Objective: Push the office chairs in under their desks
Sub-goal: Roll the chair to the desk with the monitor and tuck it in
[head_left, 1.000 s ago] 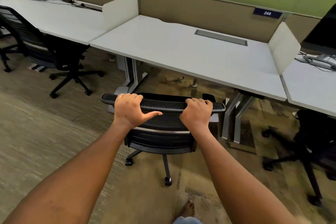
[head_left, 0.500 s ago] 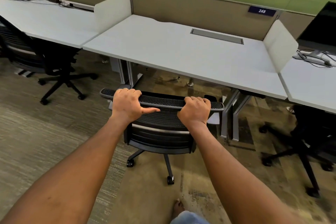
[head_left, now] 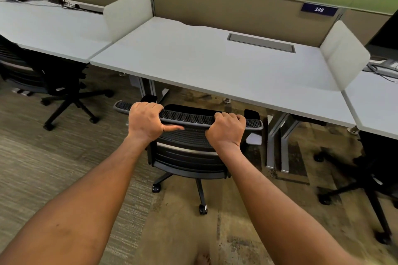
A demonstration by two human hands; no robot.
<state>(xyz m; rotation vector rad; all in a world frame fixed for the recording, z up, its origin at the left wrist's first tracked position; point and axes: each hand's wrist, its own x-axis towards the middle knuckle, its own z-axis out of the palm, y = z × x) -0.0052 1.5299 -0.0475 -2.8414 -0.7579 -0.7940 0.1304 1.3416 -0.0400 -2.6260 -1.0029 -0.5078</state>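
A black mesh-backed office chair point(head_left: 189, 153) stands in front of the white desk point(head_left: 215, 66) labelled 248, its armrests at the desk's front edge. My left hand point(head_left: 145, 122) grips the left part of the chair's top rail, thumb stretched along the back. My right hand point(head_left: 227, 130) is closed over the rail's right part. The seat is hidden behind the backrest; two castors show below.
A second black chair point(head_left: 53, 84) sits at the left desk point(head_left: 43, 28) labelled 247, which carries a router and cables. A third chair point(head_left: 370, 168) stands at the right desk. Grey desk legs point(head_left: 277, 142) stand right of my chair. White dividers separate the desks.
The chair has rolled forward toward desk 248 with both hands still on its top rail; the desk edge now sits closer above the armrests.
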